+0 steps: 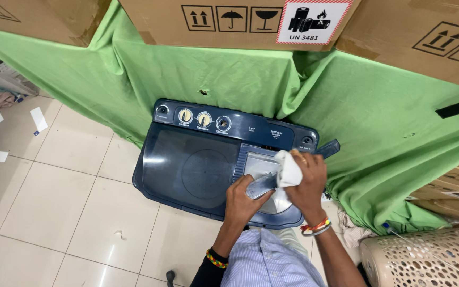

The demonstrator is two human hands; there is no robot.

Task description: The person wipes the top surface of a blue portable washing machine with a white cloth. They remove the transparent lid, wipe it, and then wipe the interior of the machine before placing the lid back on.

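While left hand grips lid, right hand presses cloth.

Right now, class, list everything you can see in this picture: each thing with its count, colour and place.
Washer: one, dark blue, on the floor, centre.
Dials: three, cream and blue, on the washer's back panel.
Lid: one, dark blue, raised over the right tub.
Cloth: one, white, against the lid.
Sheet: one, green, draped behind the washer.
Boxes: several, brown, on the sheet; more at right.
Basket: one, beige, bottom right.
Papers: a few, white, on the floor at left.
Left hand: holds the lid.
Right hand: grips the cloth.
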